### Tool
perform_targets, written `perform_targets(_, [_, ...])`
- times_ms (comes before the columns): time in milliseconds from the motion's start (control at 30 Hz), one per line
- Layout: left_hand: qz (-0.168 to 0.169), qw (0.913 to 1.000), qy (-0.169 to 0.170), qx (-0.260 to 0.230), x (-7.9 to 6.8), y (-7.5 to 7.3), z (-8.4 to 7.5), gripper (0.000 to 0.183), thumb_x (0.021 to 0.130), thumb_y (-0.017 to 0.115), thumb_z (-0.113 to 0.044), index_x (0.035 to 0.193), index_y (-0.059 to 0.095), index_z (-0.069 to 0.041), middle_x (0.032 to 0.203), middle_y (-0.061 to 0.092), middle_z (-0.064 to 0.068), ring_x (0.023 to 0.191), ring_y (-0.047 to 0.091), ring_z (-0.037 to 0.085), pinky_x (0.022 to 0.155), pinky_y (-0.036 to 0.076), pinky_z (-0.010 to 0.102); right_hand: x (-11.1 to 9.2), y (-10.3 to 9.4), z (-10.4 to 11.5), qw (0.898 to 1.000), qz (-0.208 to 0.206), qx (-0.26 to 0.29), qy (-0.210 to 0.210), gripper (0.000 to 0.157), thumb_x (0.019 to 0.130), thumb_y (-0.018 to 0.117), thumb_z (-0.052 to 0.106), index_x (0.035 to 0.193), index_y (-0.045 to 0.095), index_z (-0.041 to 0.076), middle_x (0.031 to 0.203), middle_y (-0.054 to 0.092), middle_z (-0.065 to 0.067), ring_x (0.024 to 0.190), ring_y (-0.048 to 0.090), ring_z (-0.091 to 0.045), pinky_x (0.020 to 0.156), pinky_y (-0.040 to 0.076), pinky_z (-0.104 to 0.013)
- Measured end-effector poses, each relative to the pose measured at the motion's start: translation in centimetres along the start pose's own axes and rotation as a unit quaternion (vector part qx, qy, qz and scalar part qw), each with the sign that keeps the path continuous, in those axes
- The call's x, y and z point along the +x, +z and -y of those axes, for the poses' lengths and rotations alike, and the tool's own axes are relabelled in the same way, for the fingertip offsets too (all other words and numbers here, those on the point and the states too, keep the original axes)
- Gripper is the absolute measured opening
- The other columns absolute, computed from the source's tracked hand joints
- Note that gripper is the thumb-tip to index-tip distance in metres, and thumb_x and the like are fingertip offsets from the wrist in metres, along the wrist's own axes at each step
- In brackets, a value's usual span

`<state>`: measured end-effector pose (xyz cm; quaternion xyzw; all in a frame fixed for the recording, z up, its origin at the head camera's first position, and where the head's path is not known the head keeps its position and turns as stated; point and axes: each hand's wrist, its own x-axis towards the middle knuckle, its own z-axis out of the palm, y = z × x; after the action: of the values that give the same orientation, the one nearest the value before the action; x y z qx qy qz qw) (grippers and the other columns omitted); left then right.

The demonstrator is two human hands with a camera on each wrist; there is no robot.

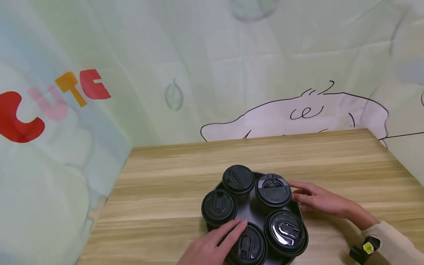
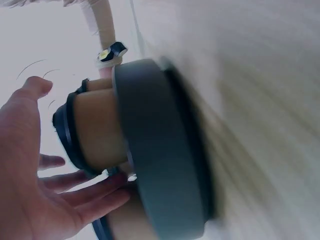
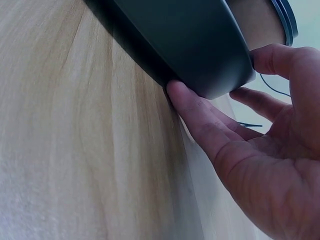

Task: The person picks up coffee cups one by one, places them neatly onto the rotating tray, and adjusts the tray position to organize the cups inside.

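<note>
Several tan paper cups [image 2: 97,130] with black lids stand in a ring on a round black holder [image 1: 244,212] with a tall side wall. My left hand [image 1: 215,243] reaches over the near side, its fingers extended across the left of the front cup's lid [image 1: 249,247]. In the left wrist view those fingers extend between two cups, close to the holder's wall. On the other side my right hand [image 1: 319,200] touches the holder's right side. Its fingertips [image 3: 181,95] lie at the wall's lower edge in the right wrist view, with the thumb higher up, near a cup.
Beneath the holder is a wood-grain table [image 1: 159,206], with wood surface on both sides. A printed curtain [image 1: 185,66] hangs along the table's back and left edges. A black band with a yellow mark [image 1: 368,247] sits on the right sleeve.
</note>
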<state>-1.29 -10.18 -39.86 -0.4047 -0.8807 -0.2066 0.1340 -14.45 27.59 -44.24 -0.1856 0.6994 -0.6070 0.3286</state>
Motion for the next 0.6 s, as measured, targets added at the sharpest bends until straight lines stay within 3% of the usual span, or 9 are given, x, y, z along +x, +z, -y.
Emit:
perform_targets(67, [-0.015,0.9998,0.003,0.011,0.1,-0.4,0.1,0.072,0.096,0.065,-0.060,0.154,0.051,-0.019,0.134,0.066,0.000,0.099,0.070,0.010,0.077,0.059,0.021,0.0,-0.1,0.1,1.000,-0.001,-0.010,0.003,0.065,0.111,0.048,0.017,0.162,0.015,-0.005,0.142,0.052,-0.033,0.122,0.062,-0.031,0.097,0.057,-0.038])
perform_targets(267, [-0.098,0.9918,0.056,0.060,0.5,-2.1,0.9,0.068,0.098,0.055,-0.067,0.146,0.060,-0.019,0.111,0.074,-0.005,0.087,0.070,0.006,0.071,0.057,0.017,0.0,-0.3,0.3,0.999,-0.005,-0.038,0.005,0.064,0.111,0.049,0.019,0.162,0.019,-0.005,0.139,0.054,-0.032,0.123,0.060,-0.036,0.097,0.057,-0.039])
perform_targets(467, [-0.143,0.9875,0.068,-0.004,1.3,-4.8,1.6,0.064,0.093,0.071,-0.055,0.143,0.062,-0.016,0.111,0.075,-0.003,0.093,0.071,0.009,0.077,0.061,0.027,-0.1,-0.4,0.5,0.996,-0.024,-0.084,0.011,0.065,0.109,0.054,0.021,0.162,0.025,-0.002,0.142,0.052,-0.034,0.124,0.059,-0.040,0.095,0.058,-0.037])
perform_targets(600, [-0.187,0.9769,0.104,-0.004,2.5,-6.1,2.8,0.053,0.099,0.063,-0.046,0.137,0.067,-0.008,0.113,0.073,0.002,0.096,0.071,0.015,0.078,0.061,0.032,-0.2,-0.7,1.0,0.990,-0.022,-0.137,-0.002,0.061,0.108,0.054,0.019,0.161,0.030,-0.001,0.129,0.062,-0.024,0.108,0.065,-0.033,0.089,0.059,-0.034])
